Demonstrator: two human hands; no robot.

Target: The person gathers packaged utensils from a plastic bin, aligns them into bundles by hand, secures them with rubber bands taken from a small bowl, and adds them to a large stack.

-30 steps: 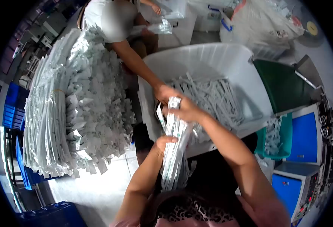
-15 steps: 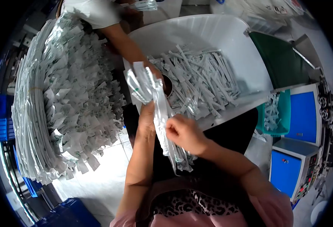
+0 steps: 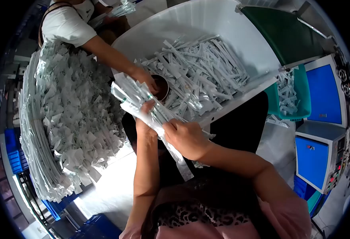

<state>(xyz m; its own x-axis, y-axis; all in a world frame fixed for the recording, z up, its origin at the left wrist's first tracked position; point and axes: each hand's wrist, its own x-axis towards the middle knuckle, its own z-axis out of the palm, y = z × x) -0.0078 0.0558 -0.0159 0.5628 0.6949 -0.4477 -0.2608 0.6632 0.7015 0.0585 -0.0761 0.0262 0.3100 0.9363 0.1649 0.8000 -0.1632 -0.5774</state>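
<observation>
A bundle of long, thin white wrappers [image 3: 137, 93] with green print slants across in front of me, its fanned ends up and to the left. My left hand [image 3: 146, 122] is wrapped round the middle of the bundle, thumb on top. Lower down, my right hand [image 3: 189, 139] is closed with thumb and fingers on the wrappers. Loose ends hang below it over my dark lap. Just beyond the bundle, a big white tub [image 3: 258, 81] holds many similar strips [image 3: 200, 71].
A co-worker's hand [image 3: 145, 81] reaches into a round container [image 3: 163, 95] at the tub's near left. Tall stacked wrappers [image 3: 77, 119] stand at left. A teal basket [image 3: 302, 91] of strips, blue-doored cabinets [image 3: 326, 93] and a green panel [image 3: 280, 34] are at right.
The bundle has tilted further left at its top, and my right hand now grips it rather than resting curled at its side. The co-worker's hand shows more clearly at the round container.
</observation>
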